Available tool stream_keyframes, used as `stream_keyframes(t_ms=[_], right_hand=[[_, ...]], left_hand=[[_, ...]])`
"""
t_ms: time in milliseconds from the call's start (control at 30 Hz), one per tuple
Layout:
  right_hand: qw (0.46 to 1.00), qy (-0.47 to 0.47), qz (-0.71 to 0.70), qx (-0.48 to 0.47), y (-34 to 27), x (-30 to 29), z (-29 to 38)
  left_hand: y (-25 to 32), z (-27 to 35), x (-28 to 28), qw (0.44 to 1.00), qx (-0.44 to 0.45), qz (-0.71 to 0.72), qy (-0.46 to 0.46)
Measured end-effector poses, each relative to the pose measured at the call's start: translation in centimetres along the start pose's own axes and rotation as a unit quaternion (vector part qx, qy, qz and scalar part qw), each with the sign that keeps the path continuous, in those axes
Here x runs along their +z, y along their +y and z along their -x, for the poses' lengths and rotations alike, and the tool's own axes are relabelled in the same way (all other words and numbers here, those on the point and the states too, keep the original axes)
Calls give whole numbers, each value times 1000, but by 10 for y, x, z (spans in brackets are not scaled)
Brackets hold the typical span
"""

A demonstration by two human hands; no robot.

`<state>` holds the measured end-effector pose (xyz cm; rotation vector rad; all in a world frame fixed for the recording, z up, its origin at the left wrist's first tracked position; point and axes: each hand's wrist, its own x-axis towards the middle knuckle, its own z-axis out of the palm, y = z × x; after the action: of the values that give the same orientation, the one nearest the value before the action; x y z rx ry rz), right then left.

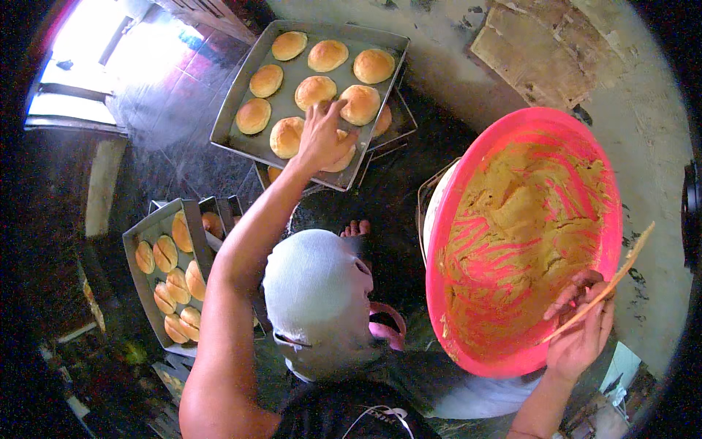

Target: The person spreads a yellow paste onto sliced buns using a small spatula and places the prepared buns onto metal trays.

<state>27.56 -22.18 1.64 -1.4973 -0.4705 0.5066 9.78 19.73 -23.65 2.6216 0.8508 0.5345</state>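
Note:
My left hand [323, 134] reaches over a metal baking tray [241, 145] of round golden buns, fingers apart. Its fingertips touch or hover just over the bun [315, 90] and its neighbour [360, 107]; which cannot be told. The thumb lies over a bun [341, 160] that the hand partly hides. At the lower right, my right hand [581, 324] holds a thin wooden stick [598, 296], its upper end coated with paste. This hand is at the rim of a tilted pink plastic basin [436, 307], smeared inside with yellow-brown paste [510, 214].
More buns, with a line across their tops, lie in a second tray [134, 263] at the left. Other trays are under and beside both. My pale-clothed knee [312, 274] rises between trays and basin, near a bare foot [356, 228] and pink slipper [388, 326]. A wall [652, 181] stands behind the basin.

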Motion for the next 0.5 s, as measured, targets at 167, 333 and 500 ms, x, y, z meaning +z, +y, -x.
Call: stream_keyframes(t_ms=[167,333,500], right_hand=[[1000,-1,11,-25,-7,5,-10],[998,39,23,-49,-8,-4,-11],[998,35,19,-40,-17,-16,-4]], left_hand=[[-21,-57,24,995,24,-5,-93],[-13,-67,22,992,-86,7,-88],[3,-59,29,984,-122,-96,88]])
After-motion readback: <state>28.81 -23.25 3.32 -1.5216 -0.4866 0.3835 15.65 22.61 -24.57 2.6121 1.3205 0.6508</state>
